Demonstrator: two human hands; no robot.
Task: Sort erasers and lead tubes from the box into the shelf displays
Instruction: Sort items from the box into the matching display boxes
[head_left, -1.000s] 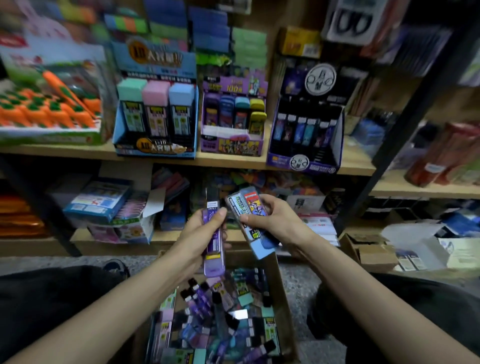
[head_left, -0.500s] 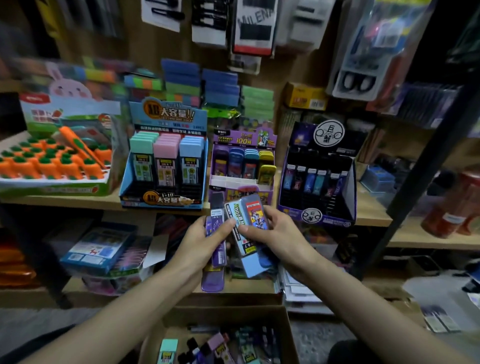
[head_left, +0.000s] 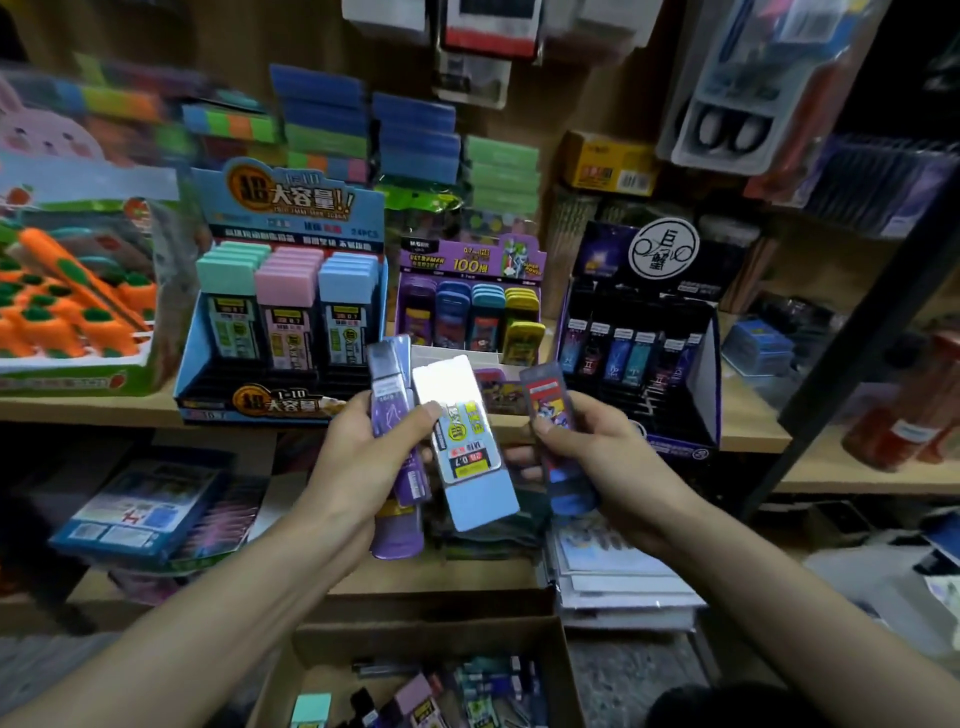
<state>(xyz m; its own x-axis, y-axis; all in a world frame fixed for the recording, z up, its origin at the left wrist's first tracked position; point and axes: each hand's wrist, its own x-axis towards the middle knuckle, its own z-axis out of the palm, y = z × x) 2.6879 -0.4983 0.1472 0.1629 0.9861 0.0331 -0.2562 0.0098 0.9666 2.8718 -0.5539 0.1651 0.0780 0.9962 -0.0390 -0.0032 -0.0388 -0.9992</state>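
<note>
While the box (head_left: 431, 640) lies below the blue display (head_left: 306, 208), both hands are in front of it — the left hand (head_left: 353, 467) gripping a purple tube (head_left: 389, 410), thumb on a light-blue case (head_left: 478, 499); the right hand (head_left: 613, 457) pinching a red case (head_left: 545, 400).

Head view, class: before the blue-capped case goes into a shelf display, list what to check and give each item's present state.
1. Left hand grips the purple tubes: ok.
2. Left thumb presses on the blue-capped case; what backs it from behind: cannot tell.
3. Case matches the blue column in the blue display: ok, apparently; same light-blue cap.
4. Cap direction: not ok; its cap points down, the displayed caps point up.
5. Free slot in that column: cannot tell.
6. Right hand pinches the red-and-blue case securely: ok.
</note>
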